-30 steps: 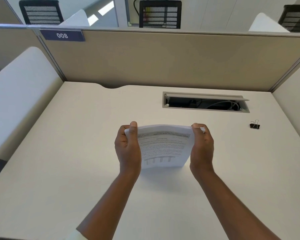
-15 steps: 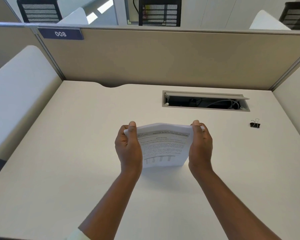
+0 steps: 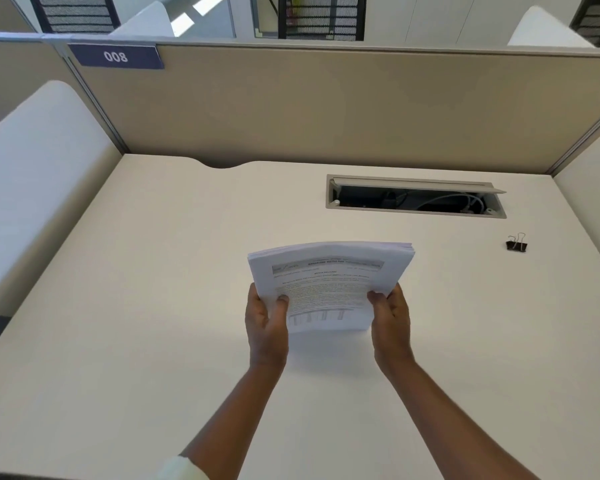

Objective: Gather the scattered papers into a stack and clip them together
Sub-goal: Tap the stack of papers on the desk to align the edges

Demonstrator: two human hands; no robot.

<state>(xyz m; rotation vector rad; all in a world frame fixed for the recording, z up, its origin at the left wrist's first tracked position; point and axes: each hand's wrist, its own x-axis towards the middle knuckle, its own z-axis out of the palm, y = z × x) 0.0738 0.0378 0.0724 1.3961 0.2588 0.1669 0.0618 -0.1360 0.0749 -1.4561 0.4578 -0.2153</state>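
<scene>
A stack of printed white papers (image 3: 329, 282) stands upright on its lower edge in the middle of the cream desk (image 3: 136, 306), printed side facing me. My left hand (image 3: 265, 322) grips its lower left side, thumb on the front sheet. My right hand (image 3: 390, 318) grips the lower right side the same way. The top edge of the stack bows slightly and shows several sheet edges at the right corner. A small black binder clip (image 3: 516, 244) lies on the desk far to the right, apart from both hands.
An open cable tray (image 3: 414, 199) with wires is set into the desk behind the papers. Beige partition walls (image 3: 326, 109) close the back; white side panels (image 3: 32, 188) flank left and right. A sign reading 008 (image 3: 115, 57) hangs on the back wall.
Both hands have slid down from the top corners of the stack to its lower sides. The upper half of the papers now stands free above the hands.
</scene>
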